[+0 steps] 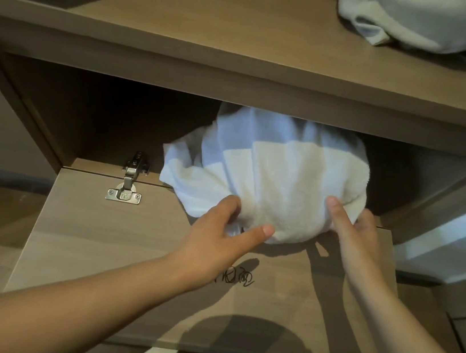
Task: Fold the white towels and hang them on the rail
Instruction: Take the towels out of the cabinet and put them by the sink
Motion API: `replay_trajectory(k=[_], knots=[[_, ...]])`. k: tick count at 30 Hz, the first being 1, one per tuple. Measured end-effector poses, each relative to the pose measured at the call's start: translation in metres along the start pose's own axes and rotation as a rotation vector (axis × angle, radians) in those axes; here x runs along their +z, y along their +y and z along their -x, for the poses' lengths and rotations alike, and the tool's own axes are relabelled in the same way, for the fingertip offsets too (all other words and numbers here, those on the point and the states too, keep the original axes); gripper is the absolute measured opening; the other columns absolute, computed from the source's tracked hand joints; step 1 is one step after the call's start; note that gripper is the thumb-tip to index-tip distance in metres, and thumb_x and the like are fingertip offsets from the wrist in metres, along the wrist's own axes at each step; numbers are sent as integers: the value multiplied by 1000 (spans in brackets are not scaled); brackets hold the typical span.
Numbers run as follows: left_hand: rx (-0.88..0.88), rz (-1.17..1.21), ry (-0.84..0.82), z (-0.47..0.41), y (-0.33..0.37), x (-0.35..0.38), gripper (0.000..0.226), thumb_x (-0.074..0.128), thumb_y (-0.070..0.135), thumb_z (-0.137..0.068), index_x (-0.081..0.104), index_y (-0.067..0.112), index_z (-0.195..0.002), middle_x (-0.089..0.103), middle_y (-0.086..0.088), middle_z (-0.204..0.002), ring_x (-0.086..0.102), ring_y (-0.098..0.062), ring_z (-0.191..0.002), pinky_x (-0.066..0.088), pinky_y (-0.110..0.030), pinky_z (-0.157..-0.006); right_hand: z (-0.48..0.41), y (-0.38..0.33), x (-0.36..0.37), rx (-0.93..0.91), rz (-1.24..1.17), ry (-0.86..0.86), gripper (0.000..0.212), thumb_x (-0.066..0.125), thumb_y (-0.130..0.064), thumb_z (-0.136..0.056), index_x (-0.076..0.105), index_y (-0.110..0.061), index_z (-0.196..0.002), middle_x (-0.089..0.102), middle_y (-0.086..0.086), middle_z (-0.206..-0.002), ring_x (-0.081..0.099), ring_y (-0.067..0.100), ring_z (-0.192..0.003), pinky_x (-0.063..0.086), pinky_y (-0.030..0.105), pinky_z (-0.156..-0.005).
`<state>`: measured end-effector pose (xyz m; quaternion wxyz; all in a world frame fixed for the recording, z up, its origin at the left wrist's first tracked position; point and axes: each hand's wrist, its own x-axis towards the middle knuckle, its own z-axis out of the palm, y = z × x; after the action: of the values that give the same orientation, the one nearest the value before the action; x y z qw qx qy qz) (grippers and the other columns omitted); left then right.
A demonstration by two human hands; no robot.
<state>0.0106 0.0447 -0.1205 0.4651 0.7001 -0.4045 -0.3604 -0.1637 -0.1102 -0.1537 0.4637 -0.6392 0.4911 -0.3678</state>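
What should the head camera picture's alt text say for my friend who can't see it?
A person's left hand and right hand grip a bunched white towel at the mouth of a wooden cabinet, over its folded-down door with a metal hinge. A pale grey cloth bag lies on the shelf above.

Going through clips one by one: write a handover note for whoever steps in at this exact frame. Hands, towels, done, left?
Left hand: grips the lower left of the white towel.
Right hand: grips its right edge.
Towel: bunched and unfolded, at the mouth of the cabinet, above the dropped-down door.
Done: nothing visibly folded or hung.
Left: pull it out, fold it, hang it. No rail is in view.
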Motion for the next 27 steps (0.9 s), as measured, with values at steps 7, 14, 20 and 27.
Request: replay_trajectory(k=[7, 14, 20, 27], knots=[[-44, 11, -73, 33, -5, 0, 49, 58, 65, -82, 60, 20, -99, 65, -4, -91, 62, -16, -85, 53, -37, -77, 36, 0, -21, 48, 28, 11, 56, 64, -63, -72, 59, -31, -118, 68, -16, -102, 67, 5, -89, 50, 15, -61], [-326, 12, 122, 12, -10, -22, 108, 61, 86, -55, 36, 19, -136, 50, -6, -129, 55, -26, -114, 49, -50, -97, 54, 4, -42, 143, 34, -117, 72, 65, -66, -64, 58, -30, -125, 69, -12, -111, 67, 12, -101, 55, 24, -73], [-448, 5, 238, -30, -15, -51, 149, 64, 91, -29, 0, 36, -152, 5, 0, -161, 18, -38, -144, 28, -66, -108, 23, -16, -52, 395, -28, -98, 124, 63, -82, -47, 23, -30, -152, 43, 4, -149, 49, 31, -129, 42, 63, -102], [-512, 178, 47, -49, -14, -47, 157, 71, 90, -26, -17, 42, -147, 3, 8, -162, 19, -39, -145, 28, -75, -97, -4, -27, -36, 522, -134, -270, 124, 69, -73, -48, 23, -27, -153, 53, 4, -141, 54, 30, -125, 39, 56, -108]])
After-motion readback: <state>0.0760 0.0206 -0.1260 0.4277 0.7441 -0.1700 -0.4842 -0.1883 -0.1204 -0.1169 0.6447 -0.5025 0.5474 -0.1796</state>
